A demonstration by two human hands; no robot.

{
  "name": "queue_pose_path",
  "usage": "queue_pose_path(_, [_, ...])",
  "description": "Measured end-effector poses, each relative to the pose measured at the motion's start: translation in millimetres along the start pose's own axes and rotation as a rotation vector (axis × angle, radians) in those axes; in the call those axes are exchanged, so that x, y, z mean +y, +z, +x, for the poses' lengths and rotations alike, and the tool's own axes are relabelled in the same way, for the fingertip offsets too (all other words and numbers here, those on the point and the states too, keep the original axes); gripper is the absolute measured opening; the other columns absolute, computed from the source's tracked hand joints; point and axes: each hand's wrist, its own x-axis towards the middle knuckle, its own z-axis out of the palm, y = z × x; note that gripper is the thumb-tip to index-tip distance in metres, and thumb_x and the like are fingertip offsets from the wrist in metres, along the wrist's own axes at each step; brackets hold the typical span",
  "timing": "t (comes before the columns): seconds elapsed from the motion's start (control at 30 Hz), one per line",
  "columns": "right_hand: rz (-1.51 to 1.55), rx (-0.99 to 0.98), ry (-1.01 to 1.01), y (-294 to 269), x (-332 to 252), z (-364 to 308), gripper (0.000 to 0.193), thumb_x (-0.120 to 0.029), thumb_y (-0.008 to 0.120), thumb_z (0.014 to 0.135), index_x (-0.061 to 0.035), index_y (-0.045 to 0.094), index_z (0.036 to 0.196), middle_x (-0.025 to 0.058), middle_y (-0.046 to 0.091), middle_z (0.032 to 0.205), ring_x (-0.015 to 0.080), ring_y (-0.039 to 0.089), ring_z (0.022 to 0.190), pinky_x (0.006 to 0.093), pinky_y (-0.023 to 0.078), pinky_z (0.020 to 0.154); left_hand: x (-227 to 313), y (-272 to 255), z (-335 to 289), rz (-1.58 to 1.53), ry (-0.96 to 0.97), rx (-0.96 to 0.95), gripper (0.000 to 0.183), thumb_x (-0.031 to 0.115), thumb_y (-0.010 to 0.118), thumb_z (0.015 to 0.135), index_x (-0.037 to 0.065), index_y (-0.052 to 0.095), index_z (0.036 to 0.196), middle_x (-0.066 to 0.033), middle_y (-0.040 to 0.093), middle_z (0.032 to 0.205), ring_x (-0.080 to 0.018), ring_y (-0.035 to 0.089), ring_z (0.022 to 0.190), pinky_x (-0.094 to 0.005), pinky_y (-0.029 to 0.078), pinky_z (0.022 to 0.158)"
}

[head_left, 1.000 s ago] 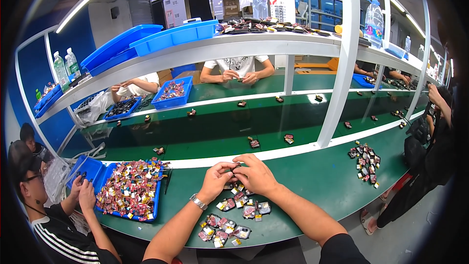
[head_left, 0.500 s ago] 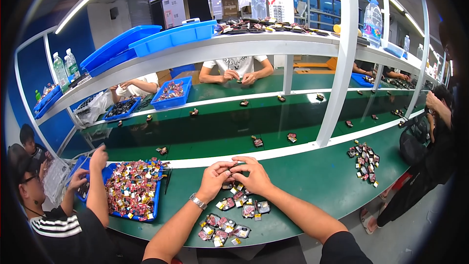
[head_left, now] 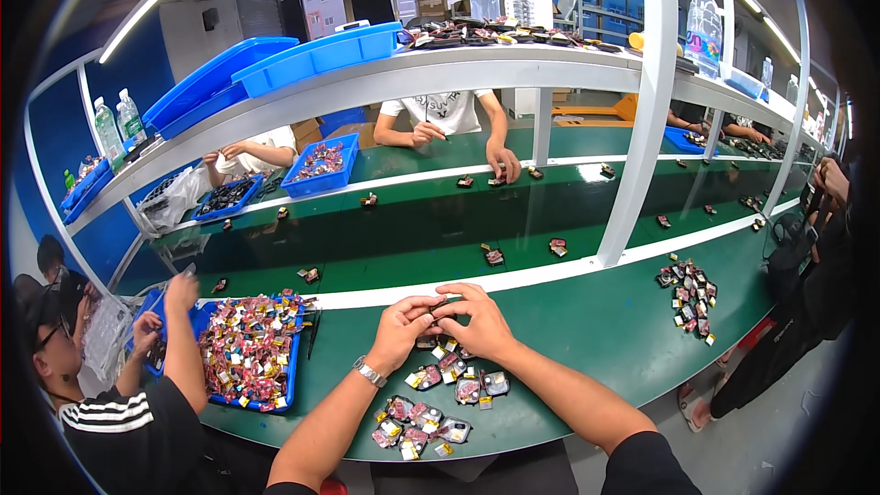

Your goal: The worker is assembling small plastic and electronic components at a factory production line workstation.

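Observation:
My left hand (head_left: 396, 335) and my right hand (head_left: 478, 323) meet above the green bench (head_left: 559, 385). Their fingertips close together round a small dark piece (head_left: 436, 308), mostly hidden by the fingers. It resembles the small electronic assemblies lying below. Right under my hands and nearer to me lies a loose group of these assemblies (head_left: 423, 417), with black casings, reddish parts and white and yellow bits. Left of my left arm stands a blue tray (head_left: 296, 376) heaped with similar reddish and white parts. Dark tweezers (head_left: 313, 335) appear to lie beside it.
A dark green conveyor (head_left: 412, 257) runs beyond a white rail, carrying scattered assemblies. Another pile (head_left: 692, 298) lies to the right. A white post (head_left: 632, 147) and overhead shelf (head_left: 477, 64) stand ahead. A co-worker (head_left: 110, 412) sits close at left; others work across and at right.
My hands stay nearly in place, fingers shifting slightly round the piece. Assemblies on the conveyor have moved a little to the right. The co-worker opposite has reached one hand onto an assembly at the line.

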Motion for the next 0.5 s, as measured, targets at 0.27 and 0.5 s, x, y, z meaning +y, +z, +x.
queue_pose_path(0.27, [-0.038, -0.016, -0.056, 4.6, -10.2, -0.4, 0.016, -0.010, 0.068, 0.080, -0.0079, 0.072, 0.095, 0.0092, 0.057, 0.129, 0.0319, 0.047, 0.125, 0.0405, 0.039, 0.106, 0.6, -2.8, -1.0, 0.009, 0.032, 0.030, 0.028, -0.005, 0.049, 0.095, -0.006, 0.052, 0.123, -0.0159, 0.060, 0.125, -0.0187, 0.064, 0.105, -0.0294, 0.057, 0.088])
queue_pose_path(0.5, [0.011, 0.046, 0.016, 6.8, -0.5, -3.3, 0.016, -0.010, 0.067, 0.080, -0.0076, 0.073, 0.095, 0.0099, 0.059, 0.127, 0.0316, 0.049, 0.123, 0.0407, 0.040, 0.105, 1.6, 6.6, -0.7, -0.025, -0.005, 0.047, 0.029, -0.002, 0.052, 0.095, -0.006, 0.051, 0.123, -0.0169, 0.058, 0.127, -0.0196, 0.064, 0.106, -0.0296, 0.058, 0.087])
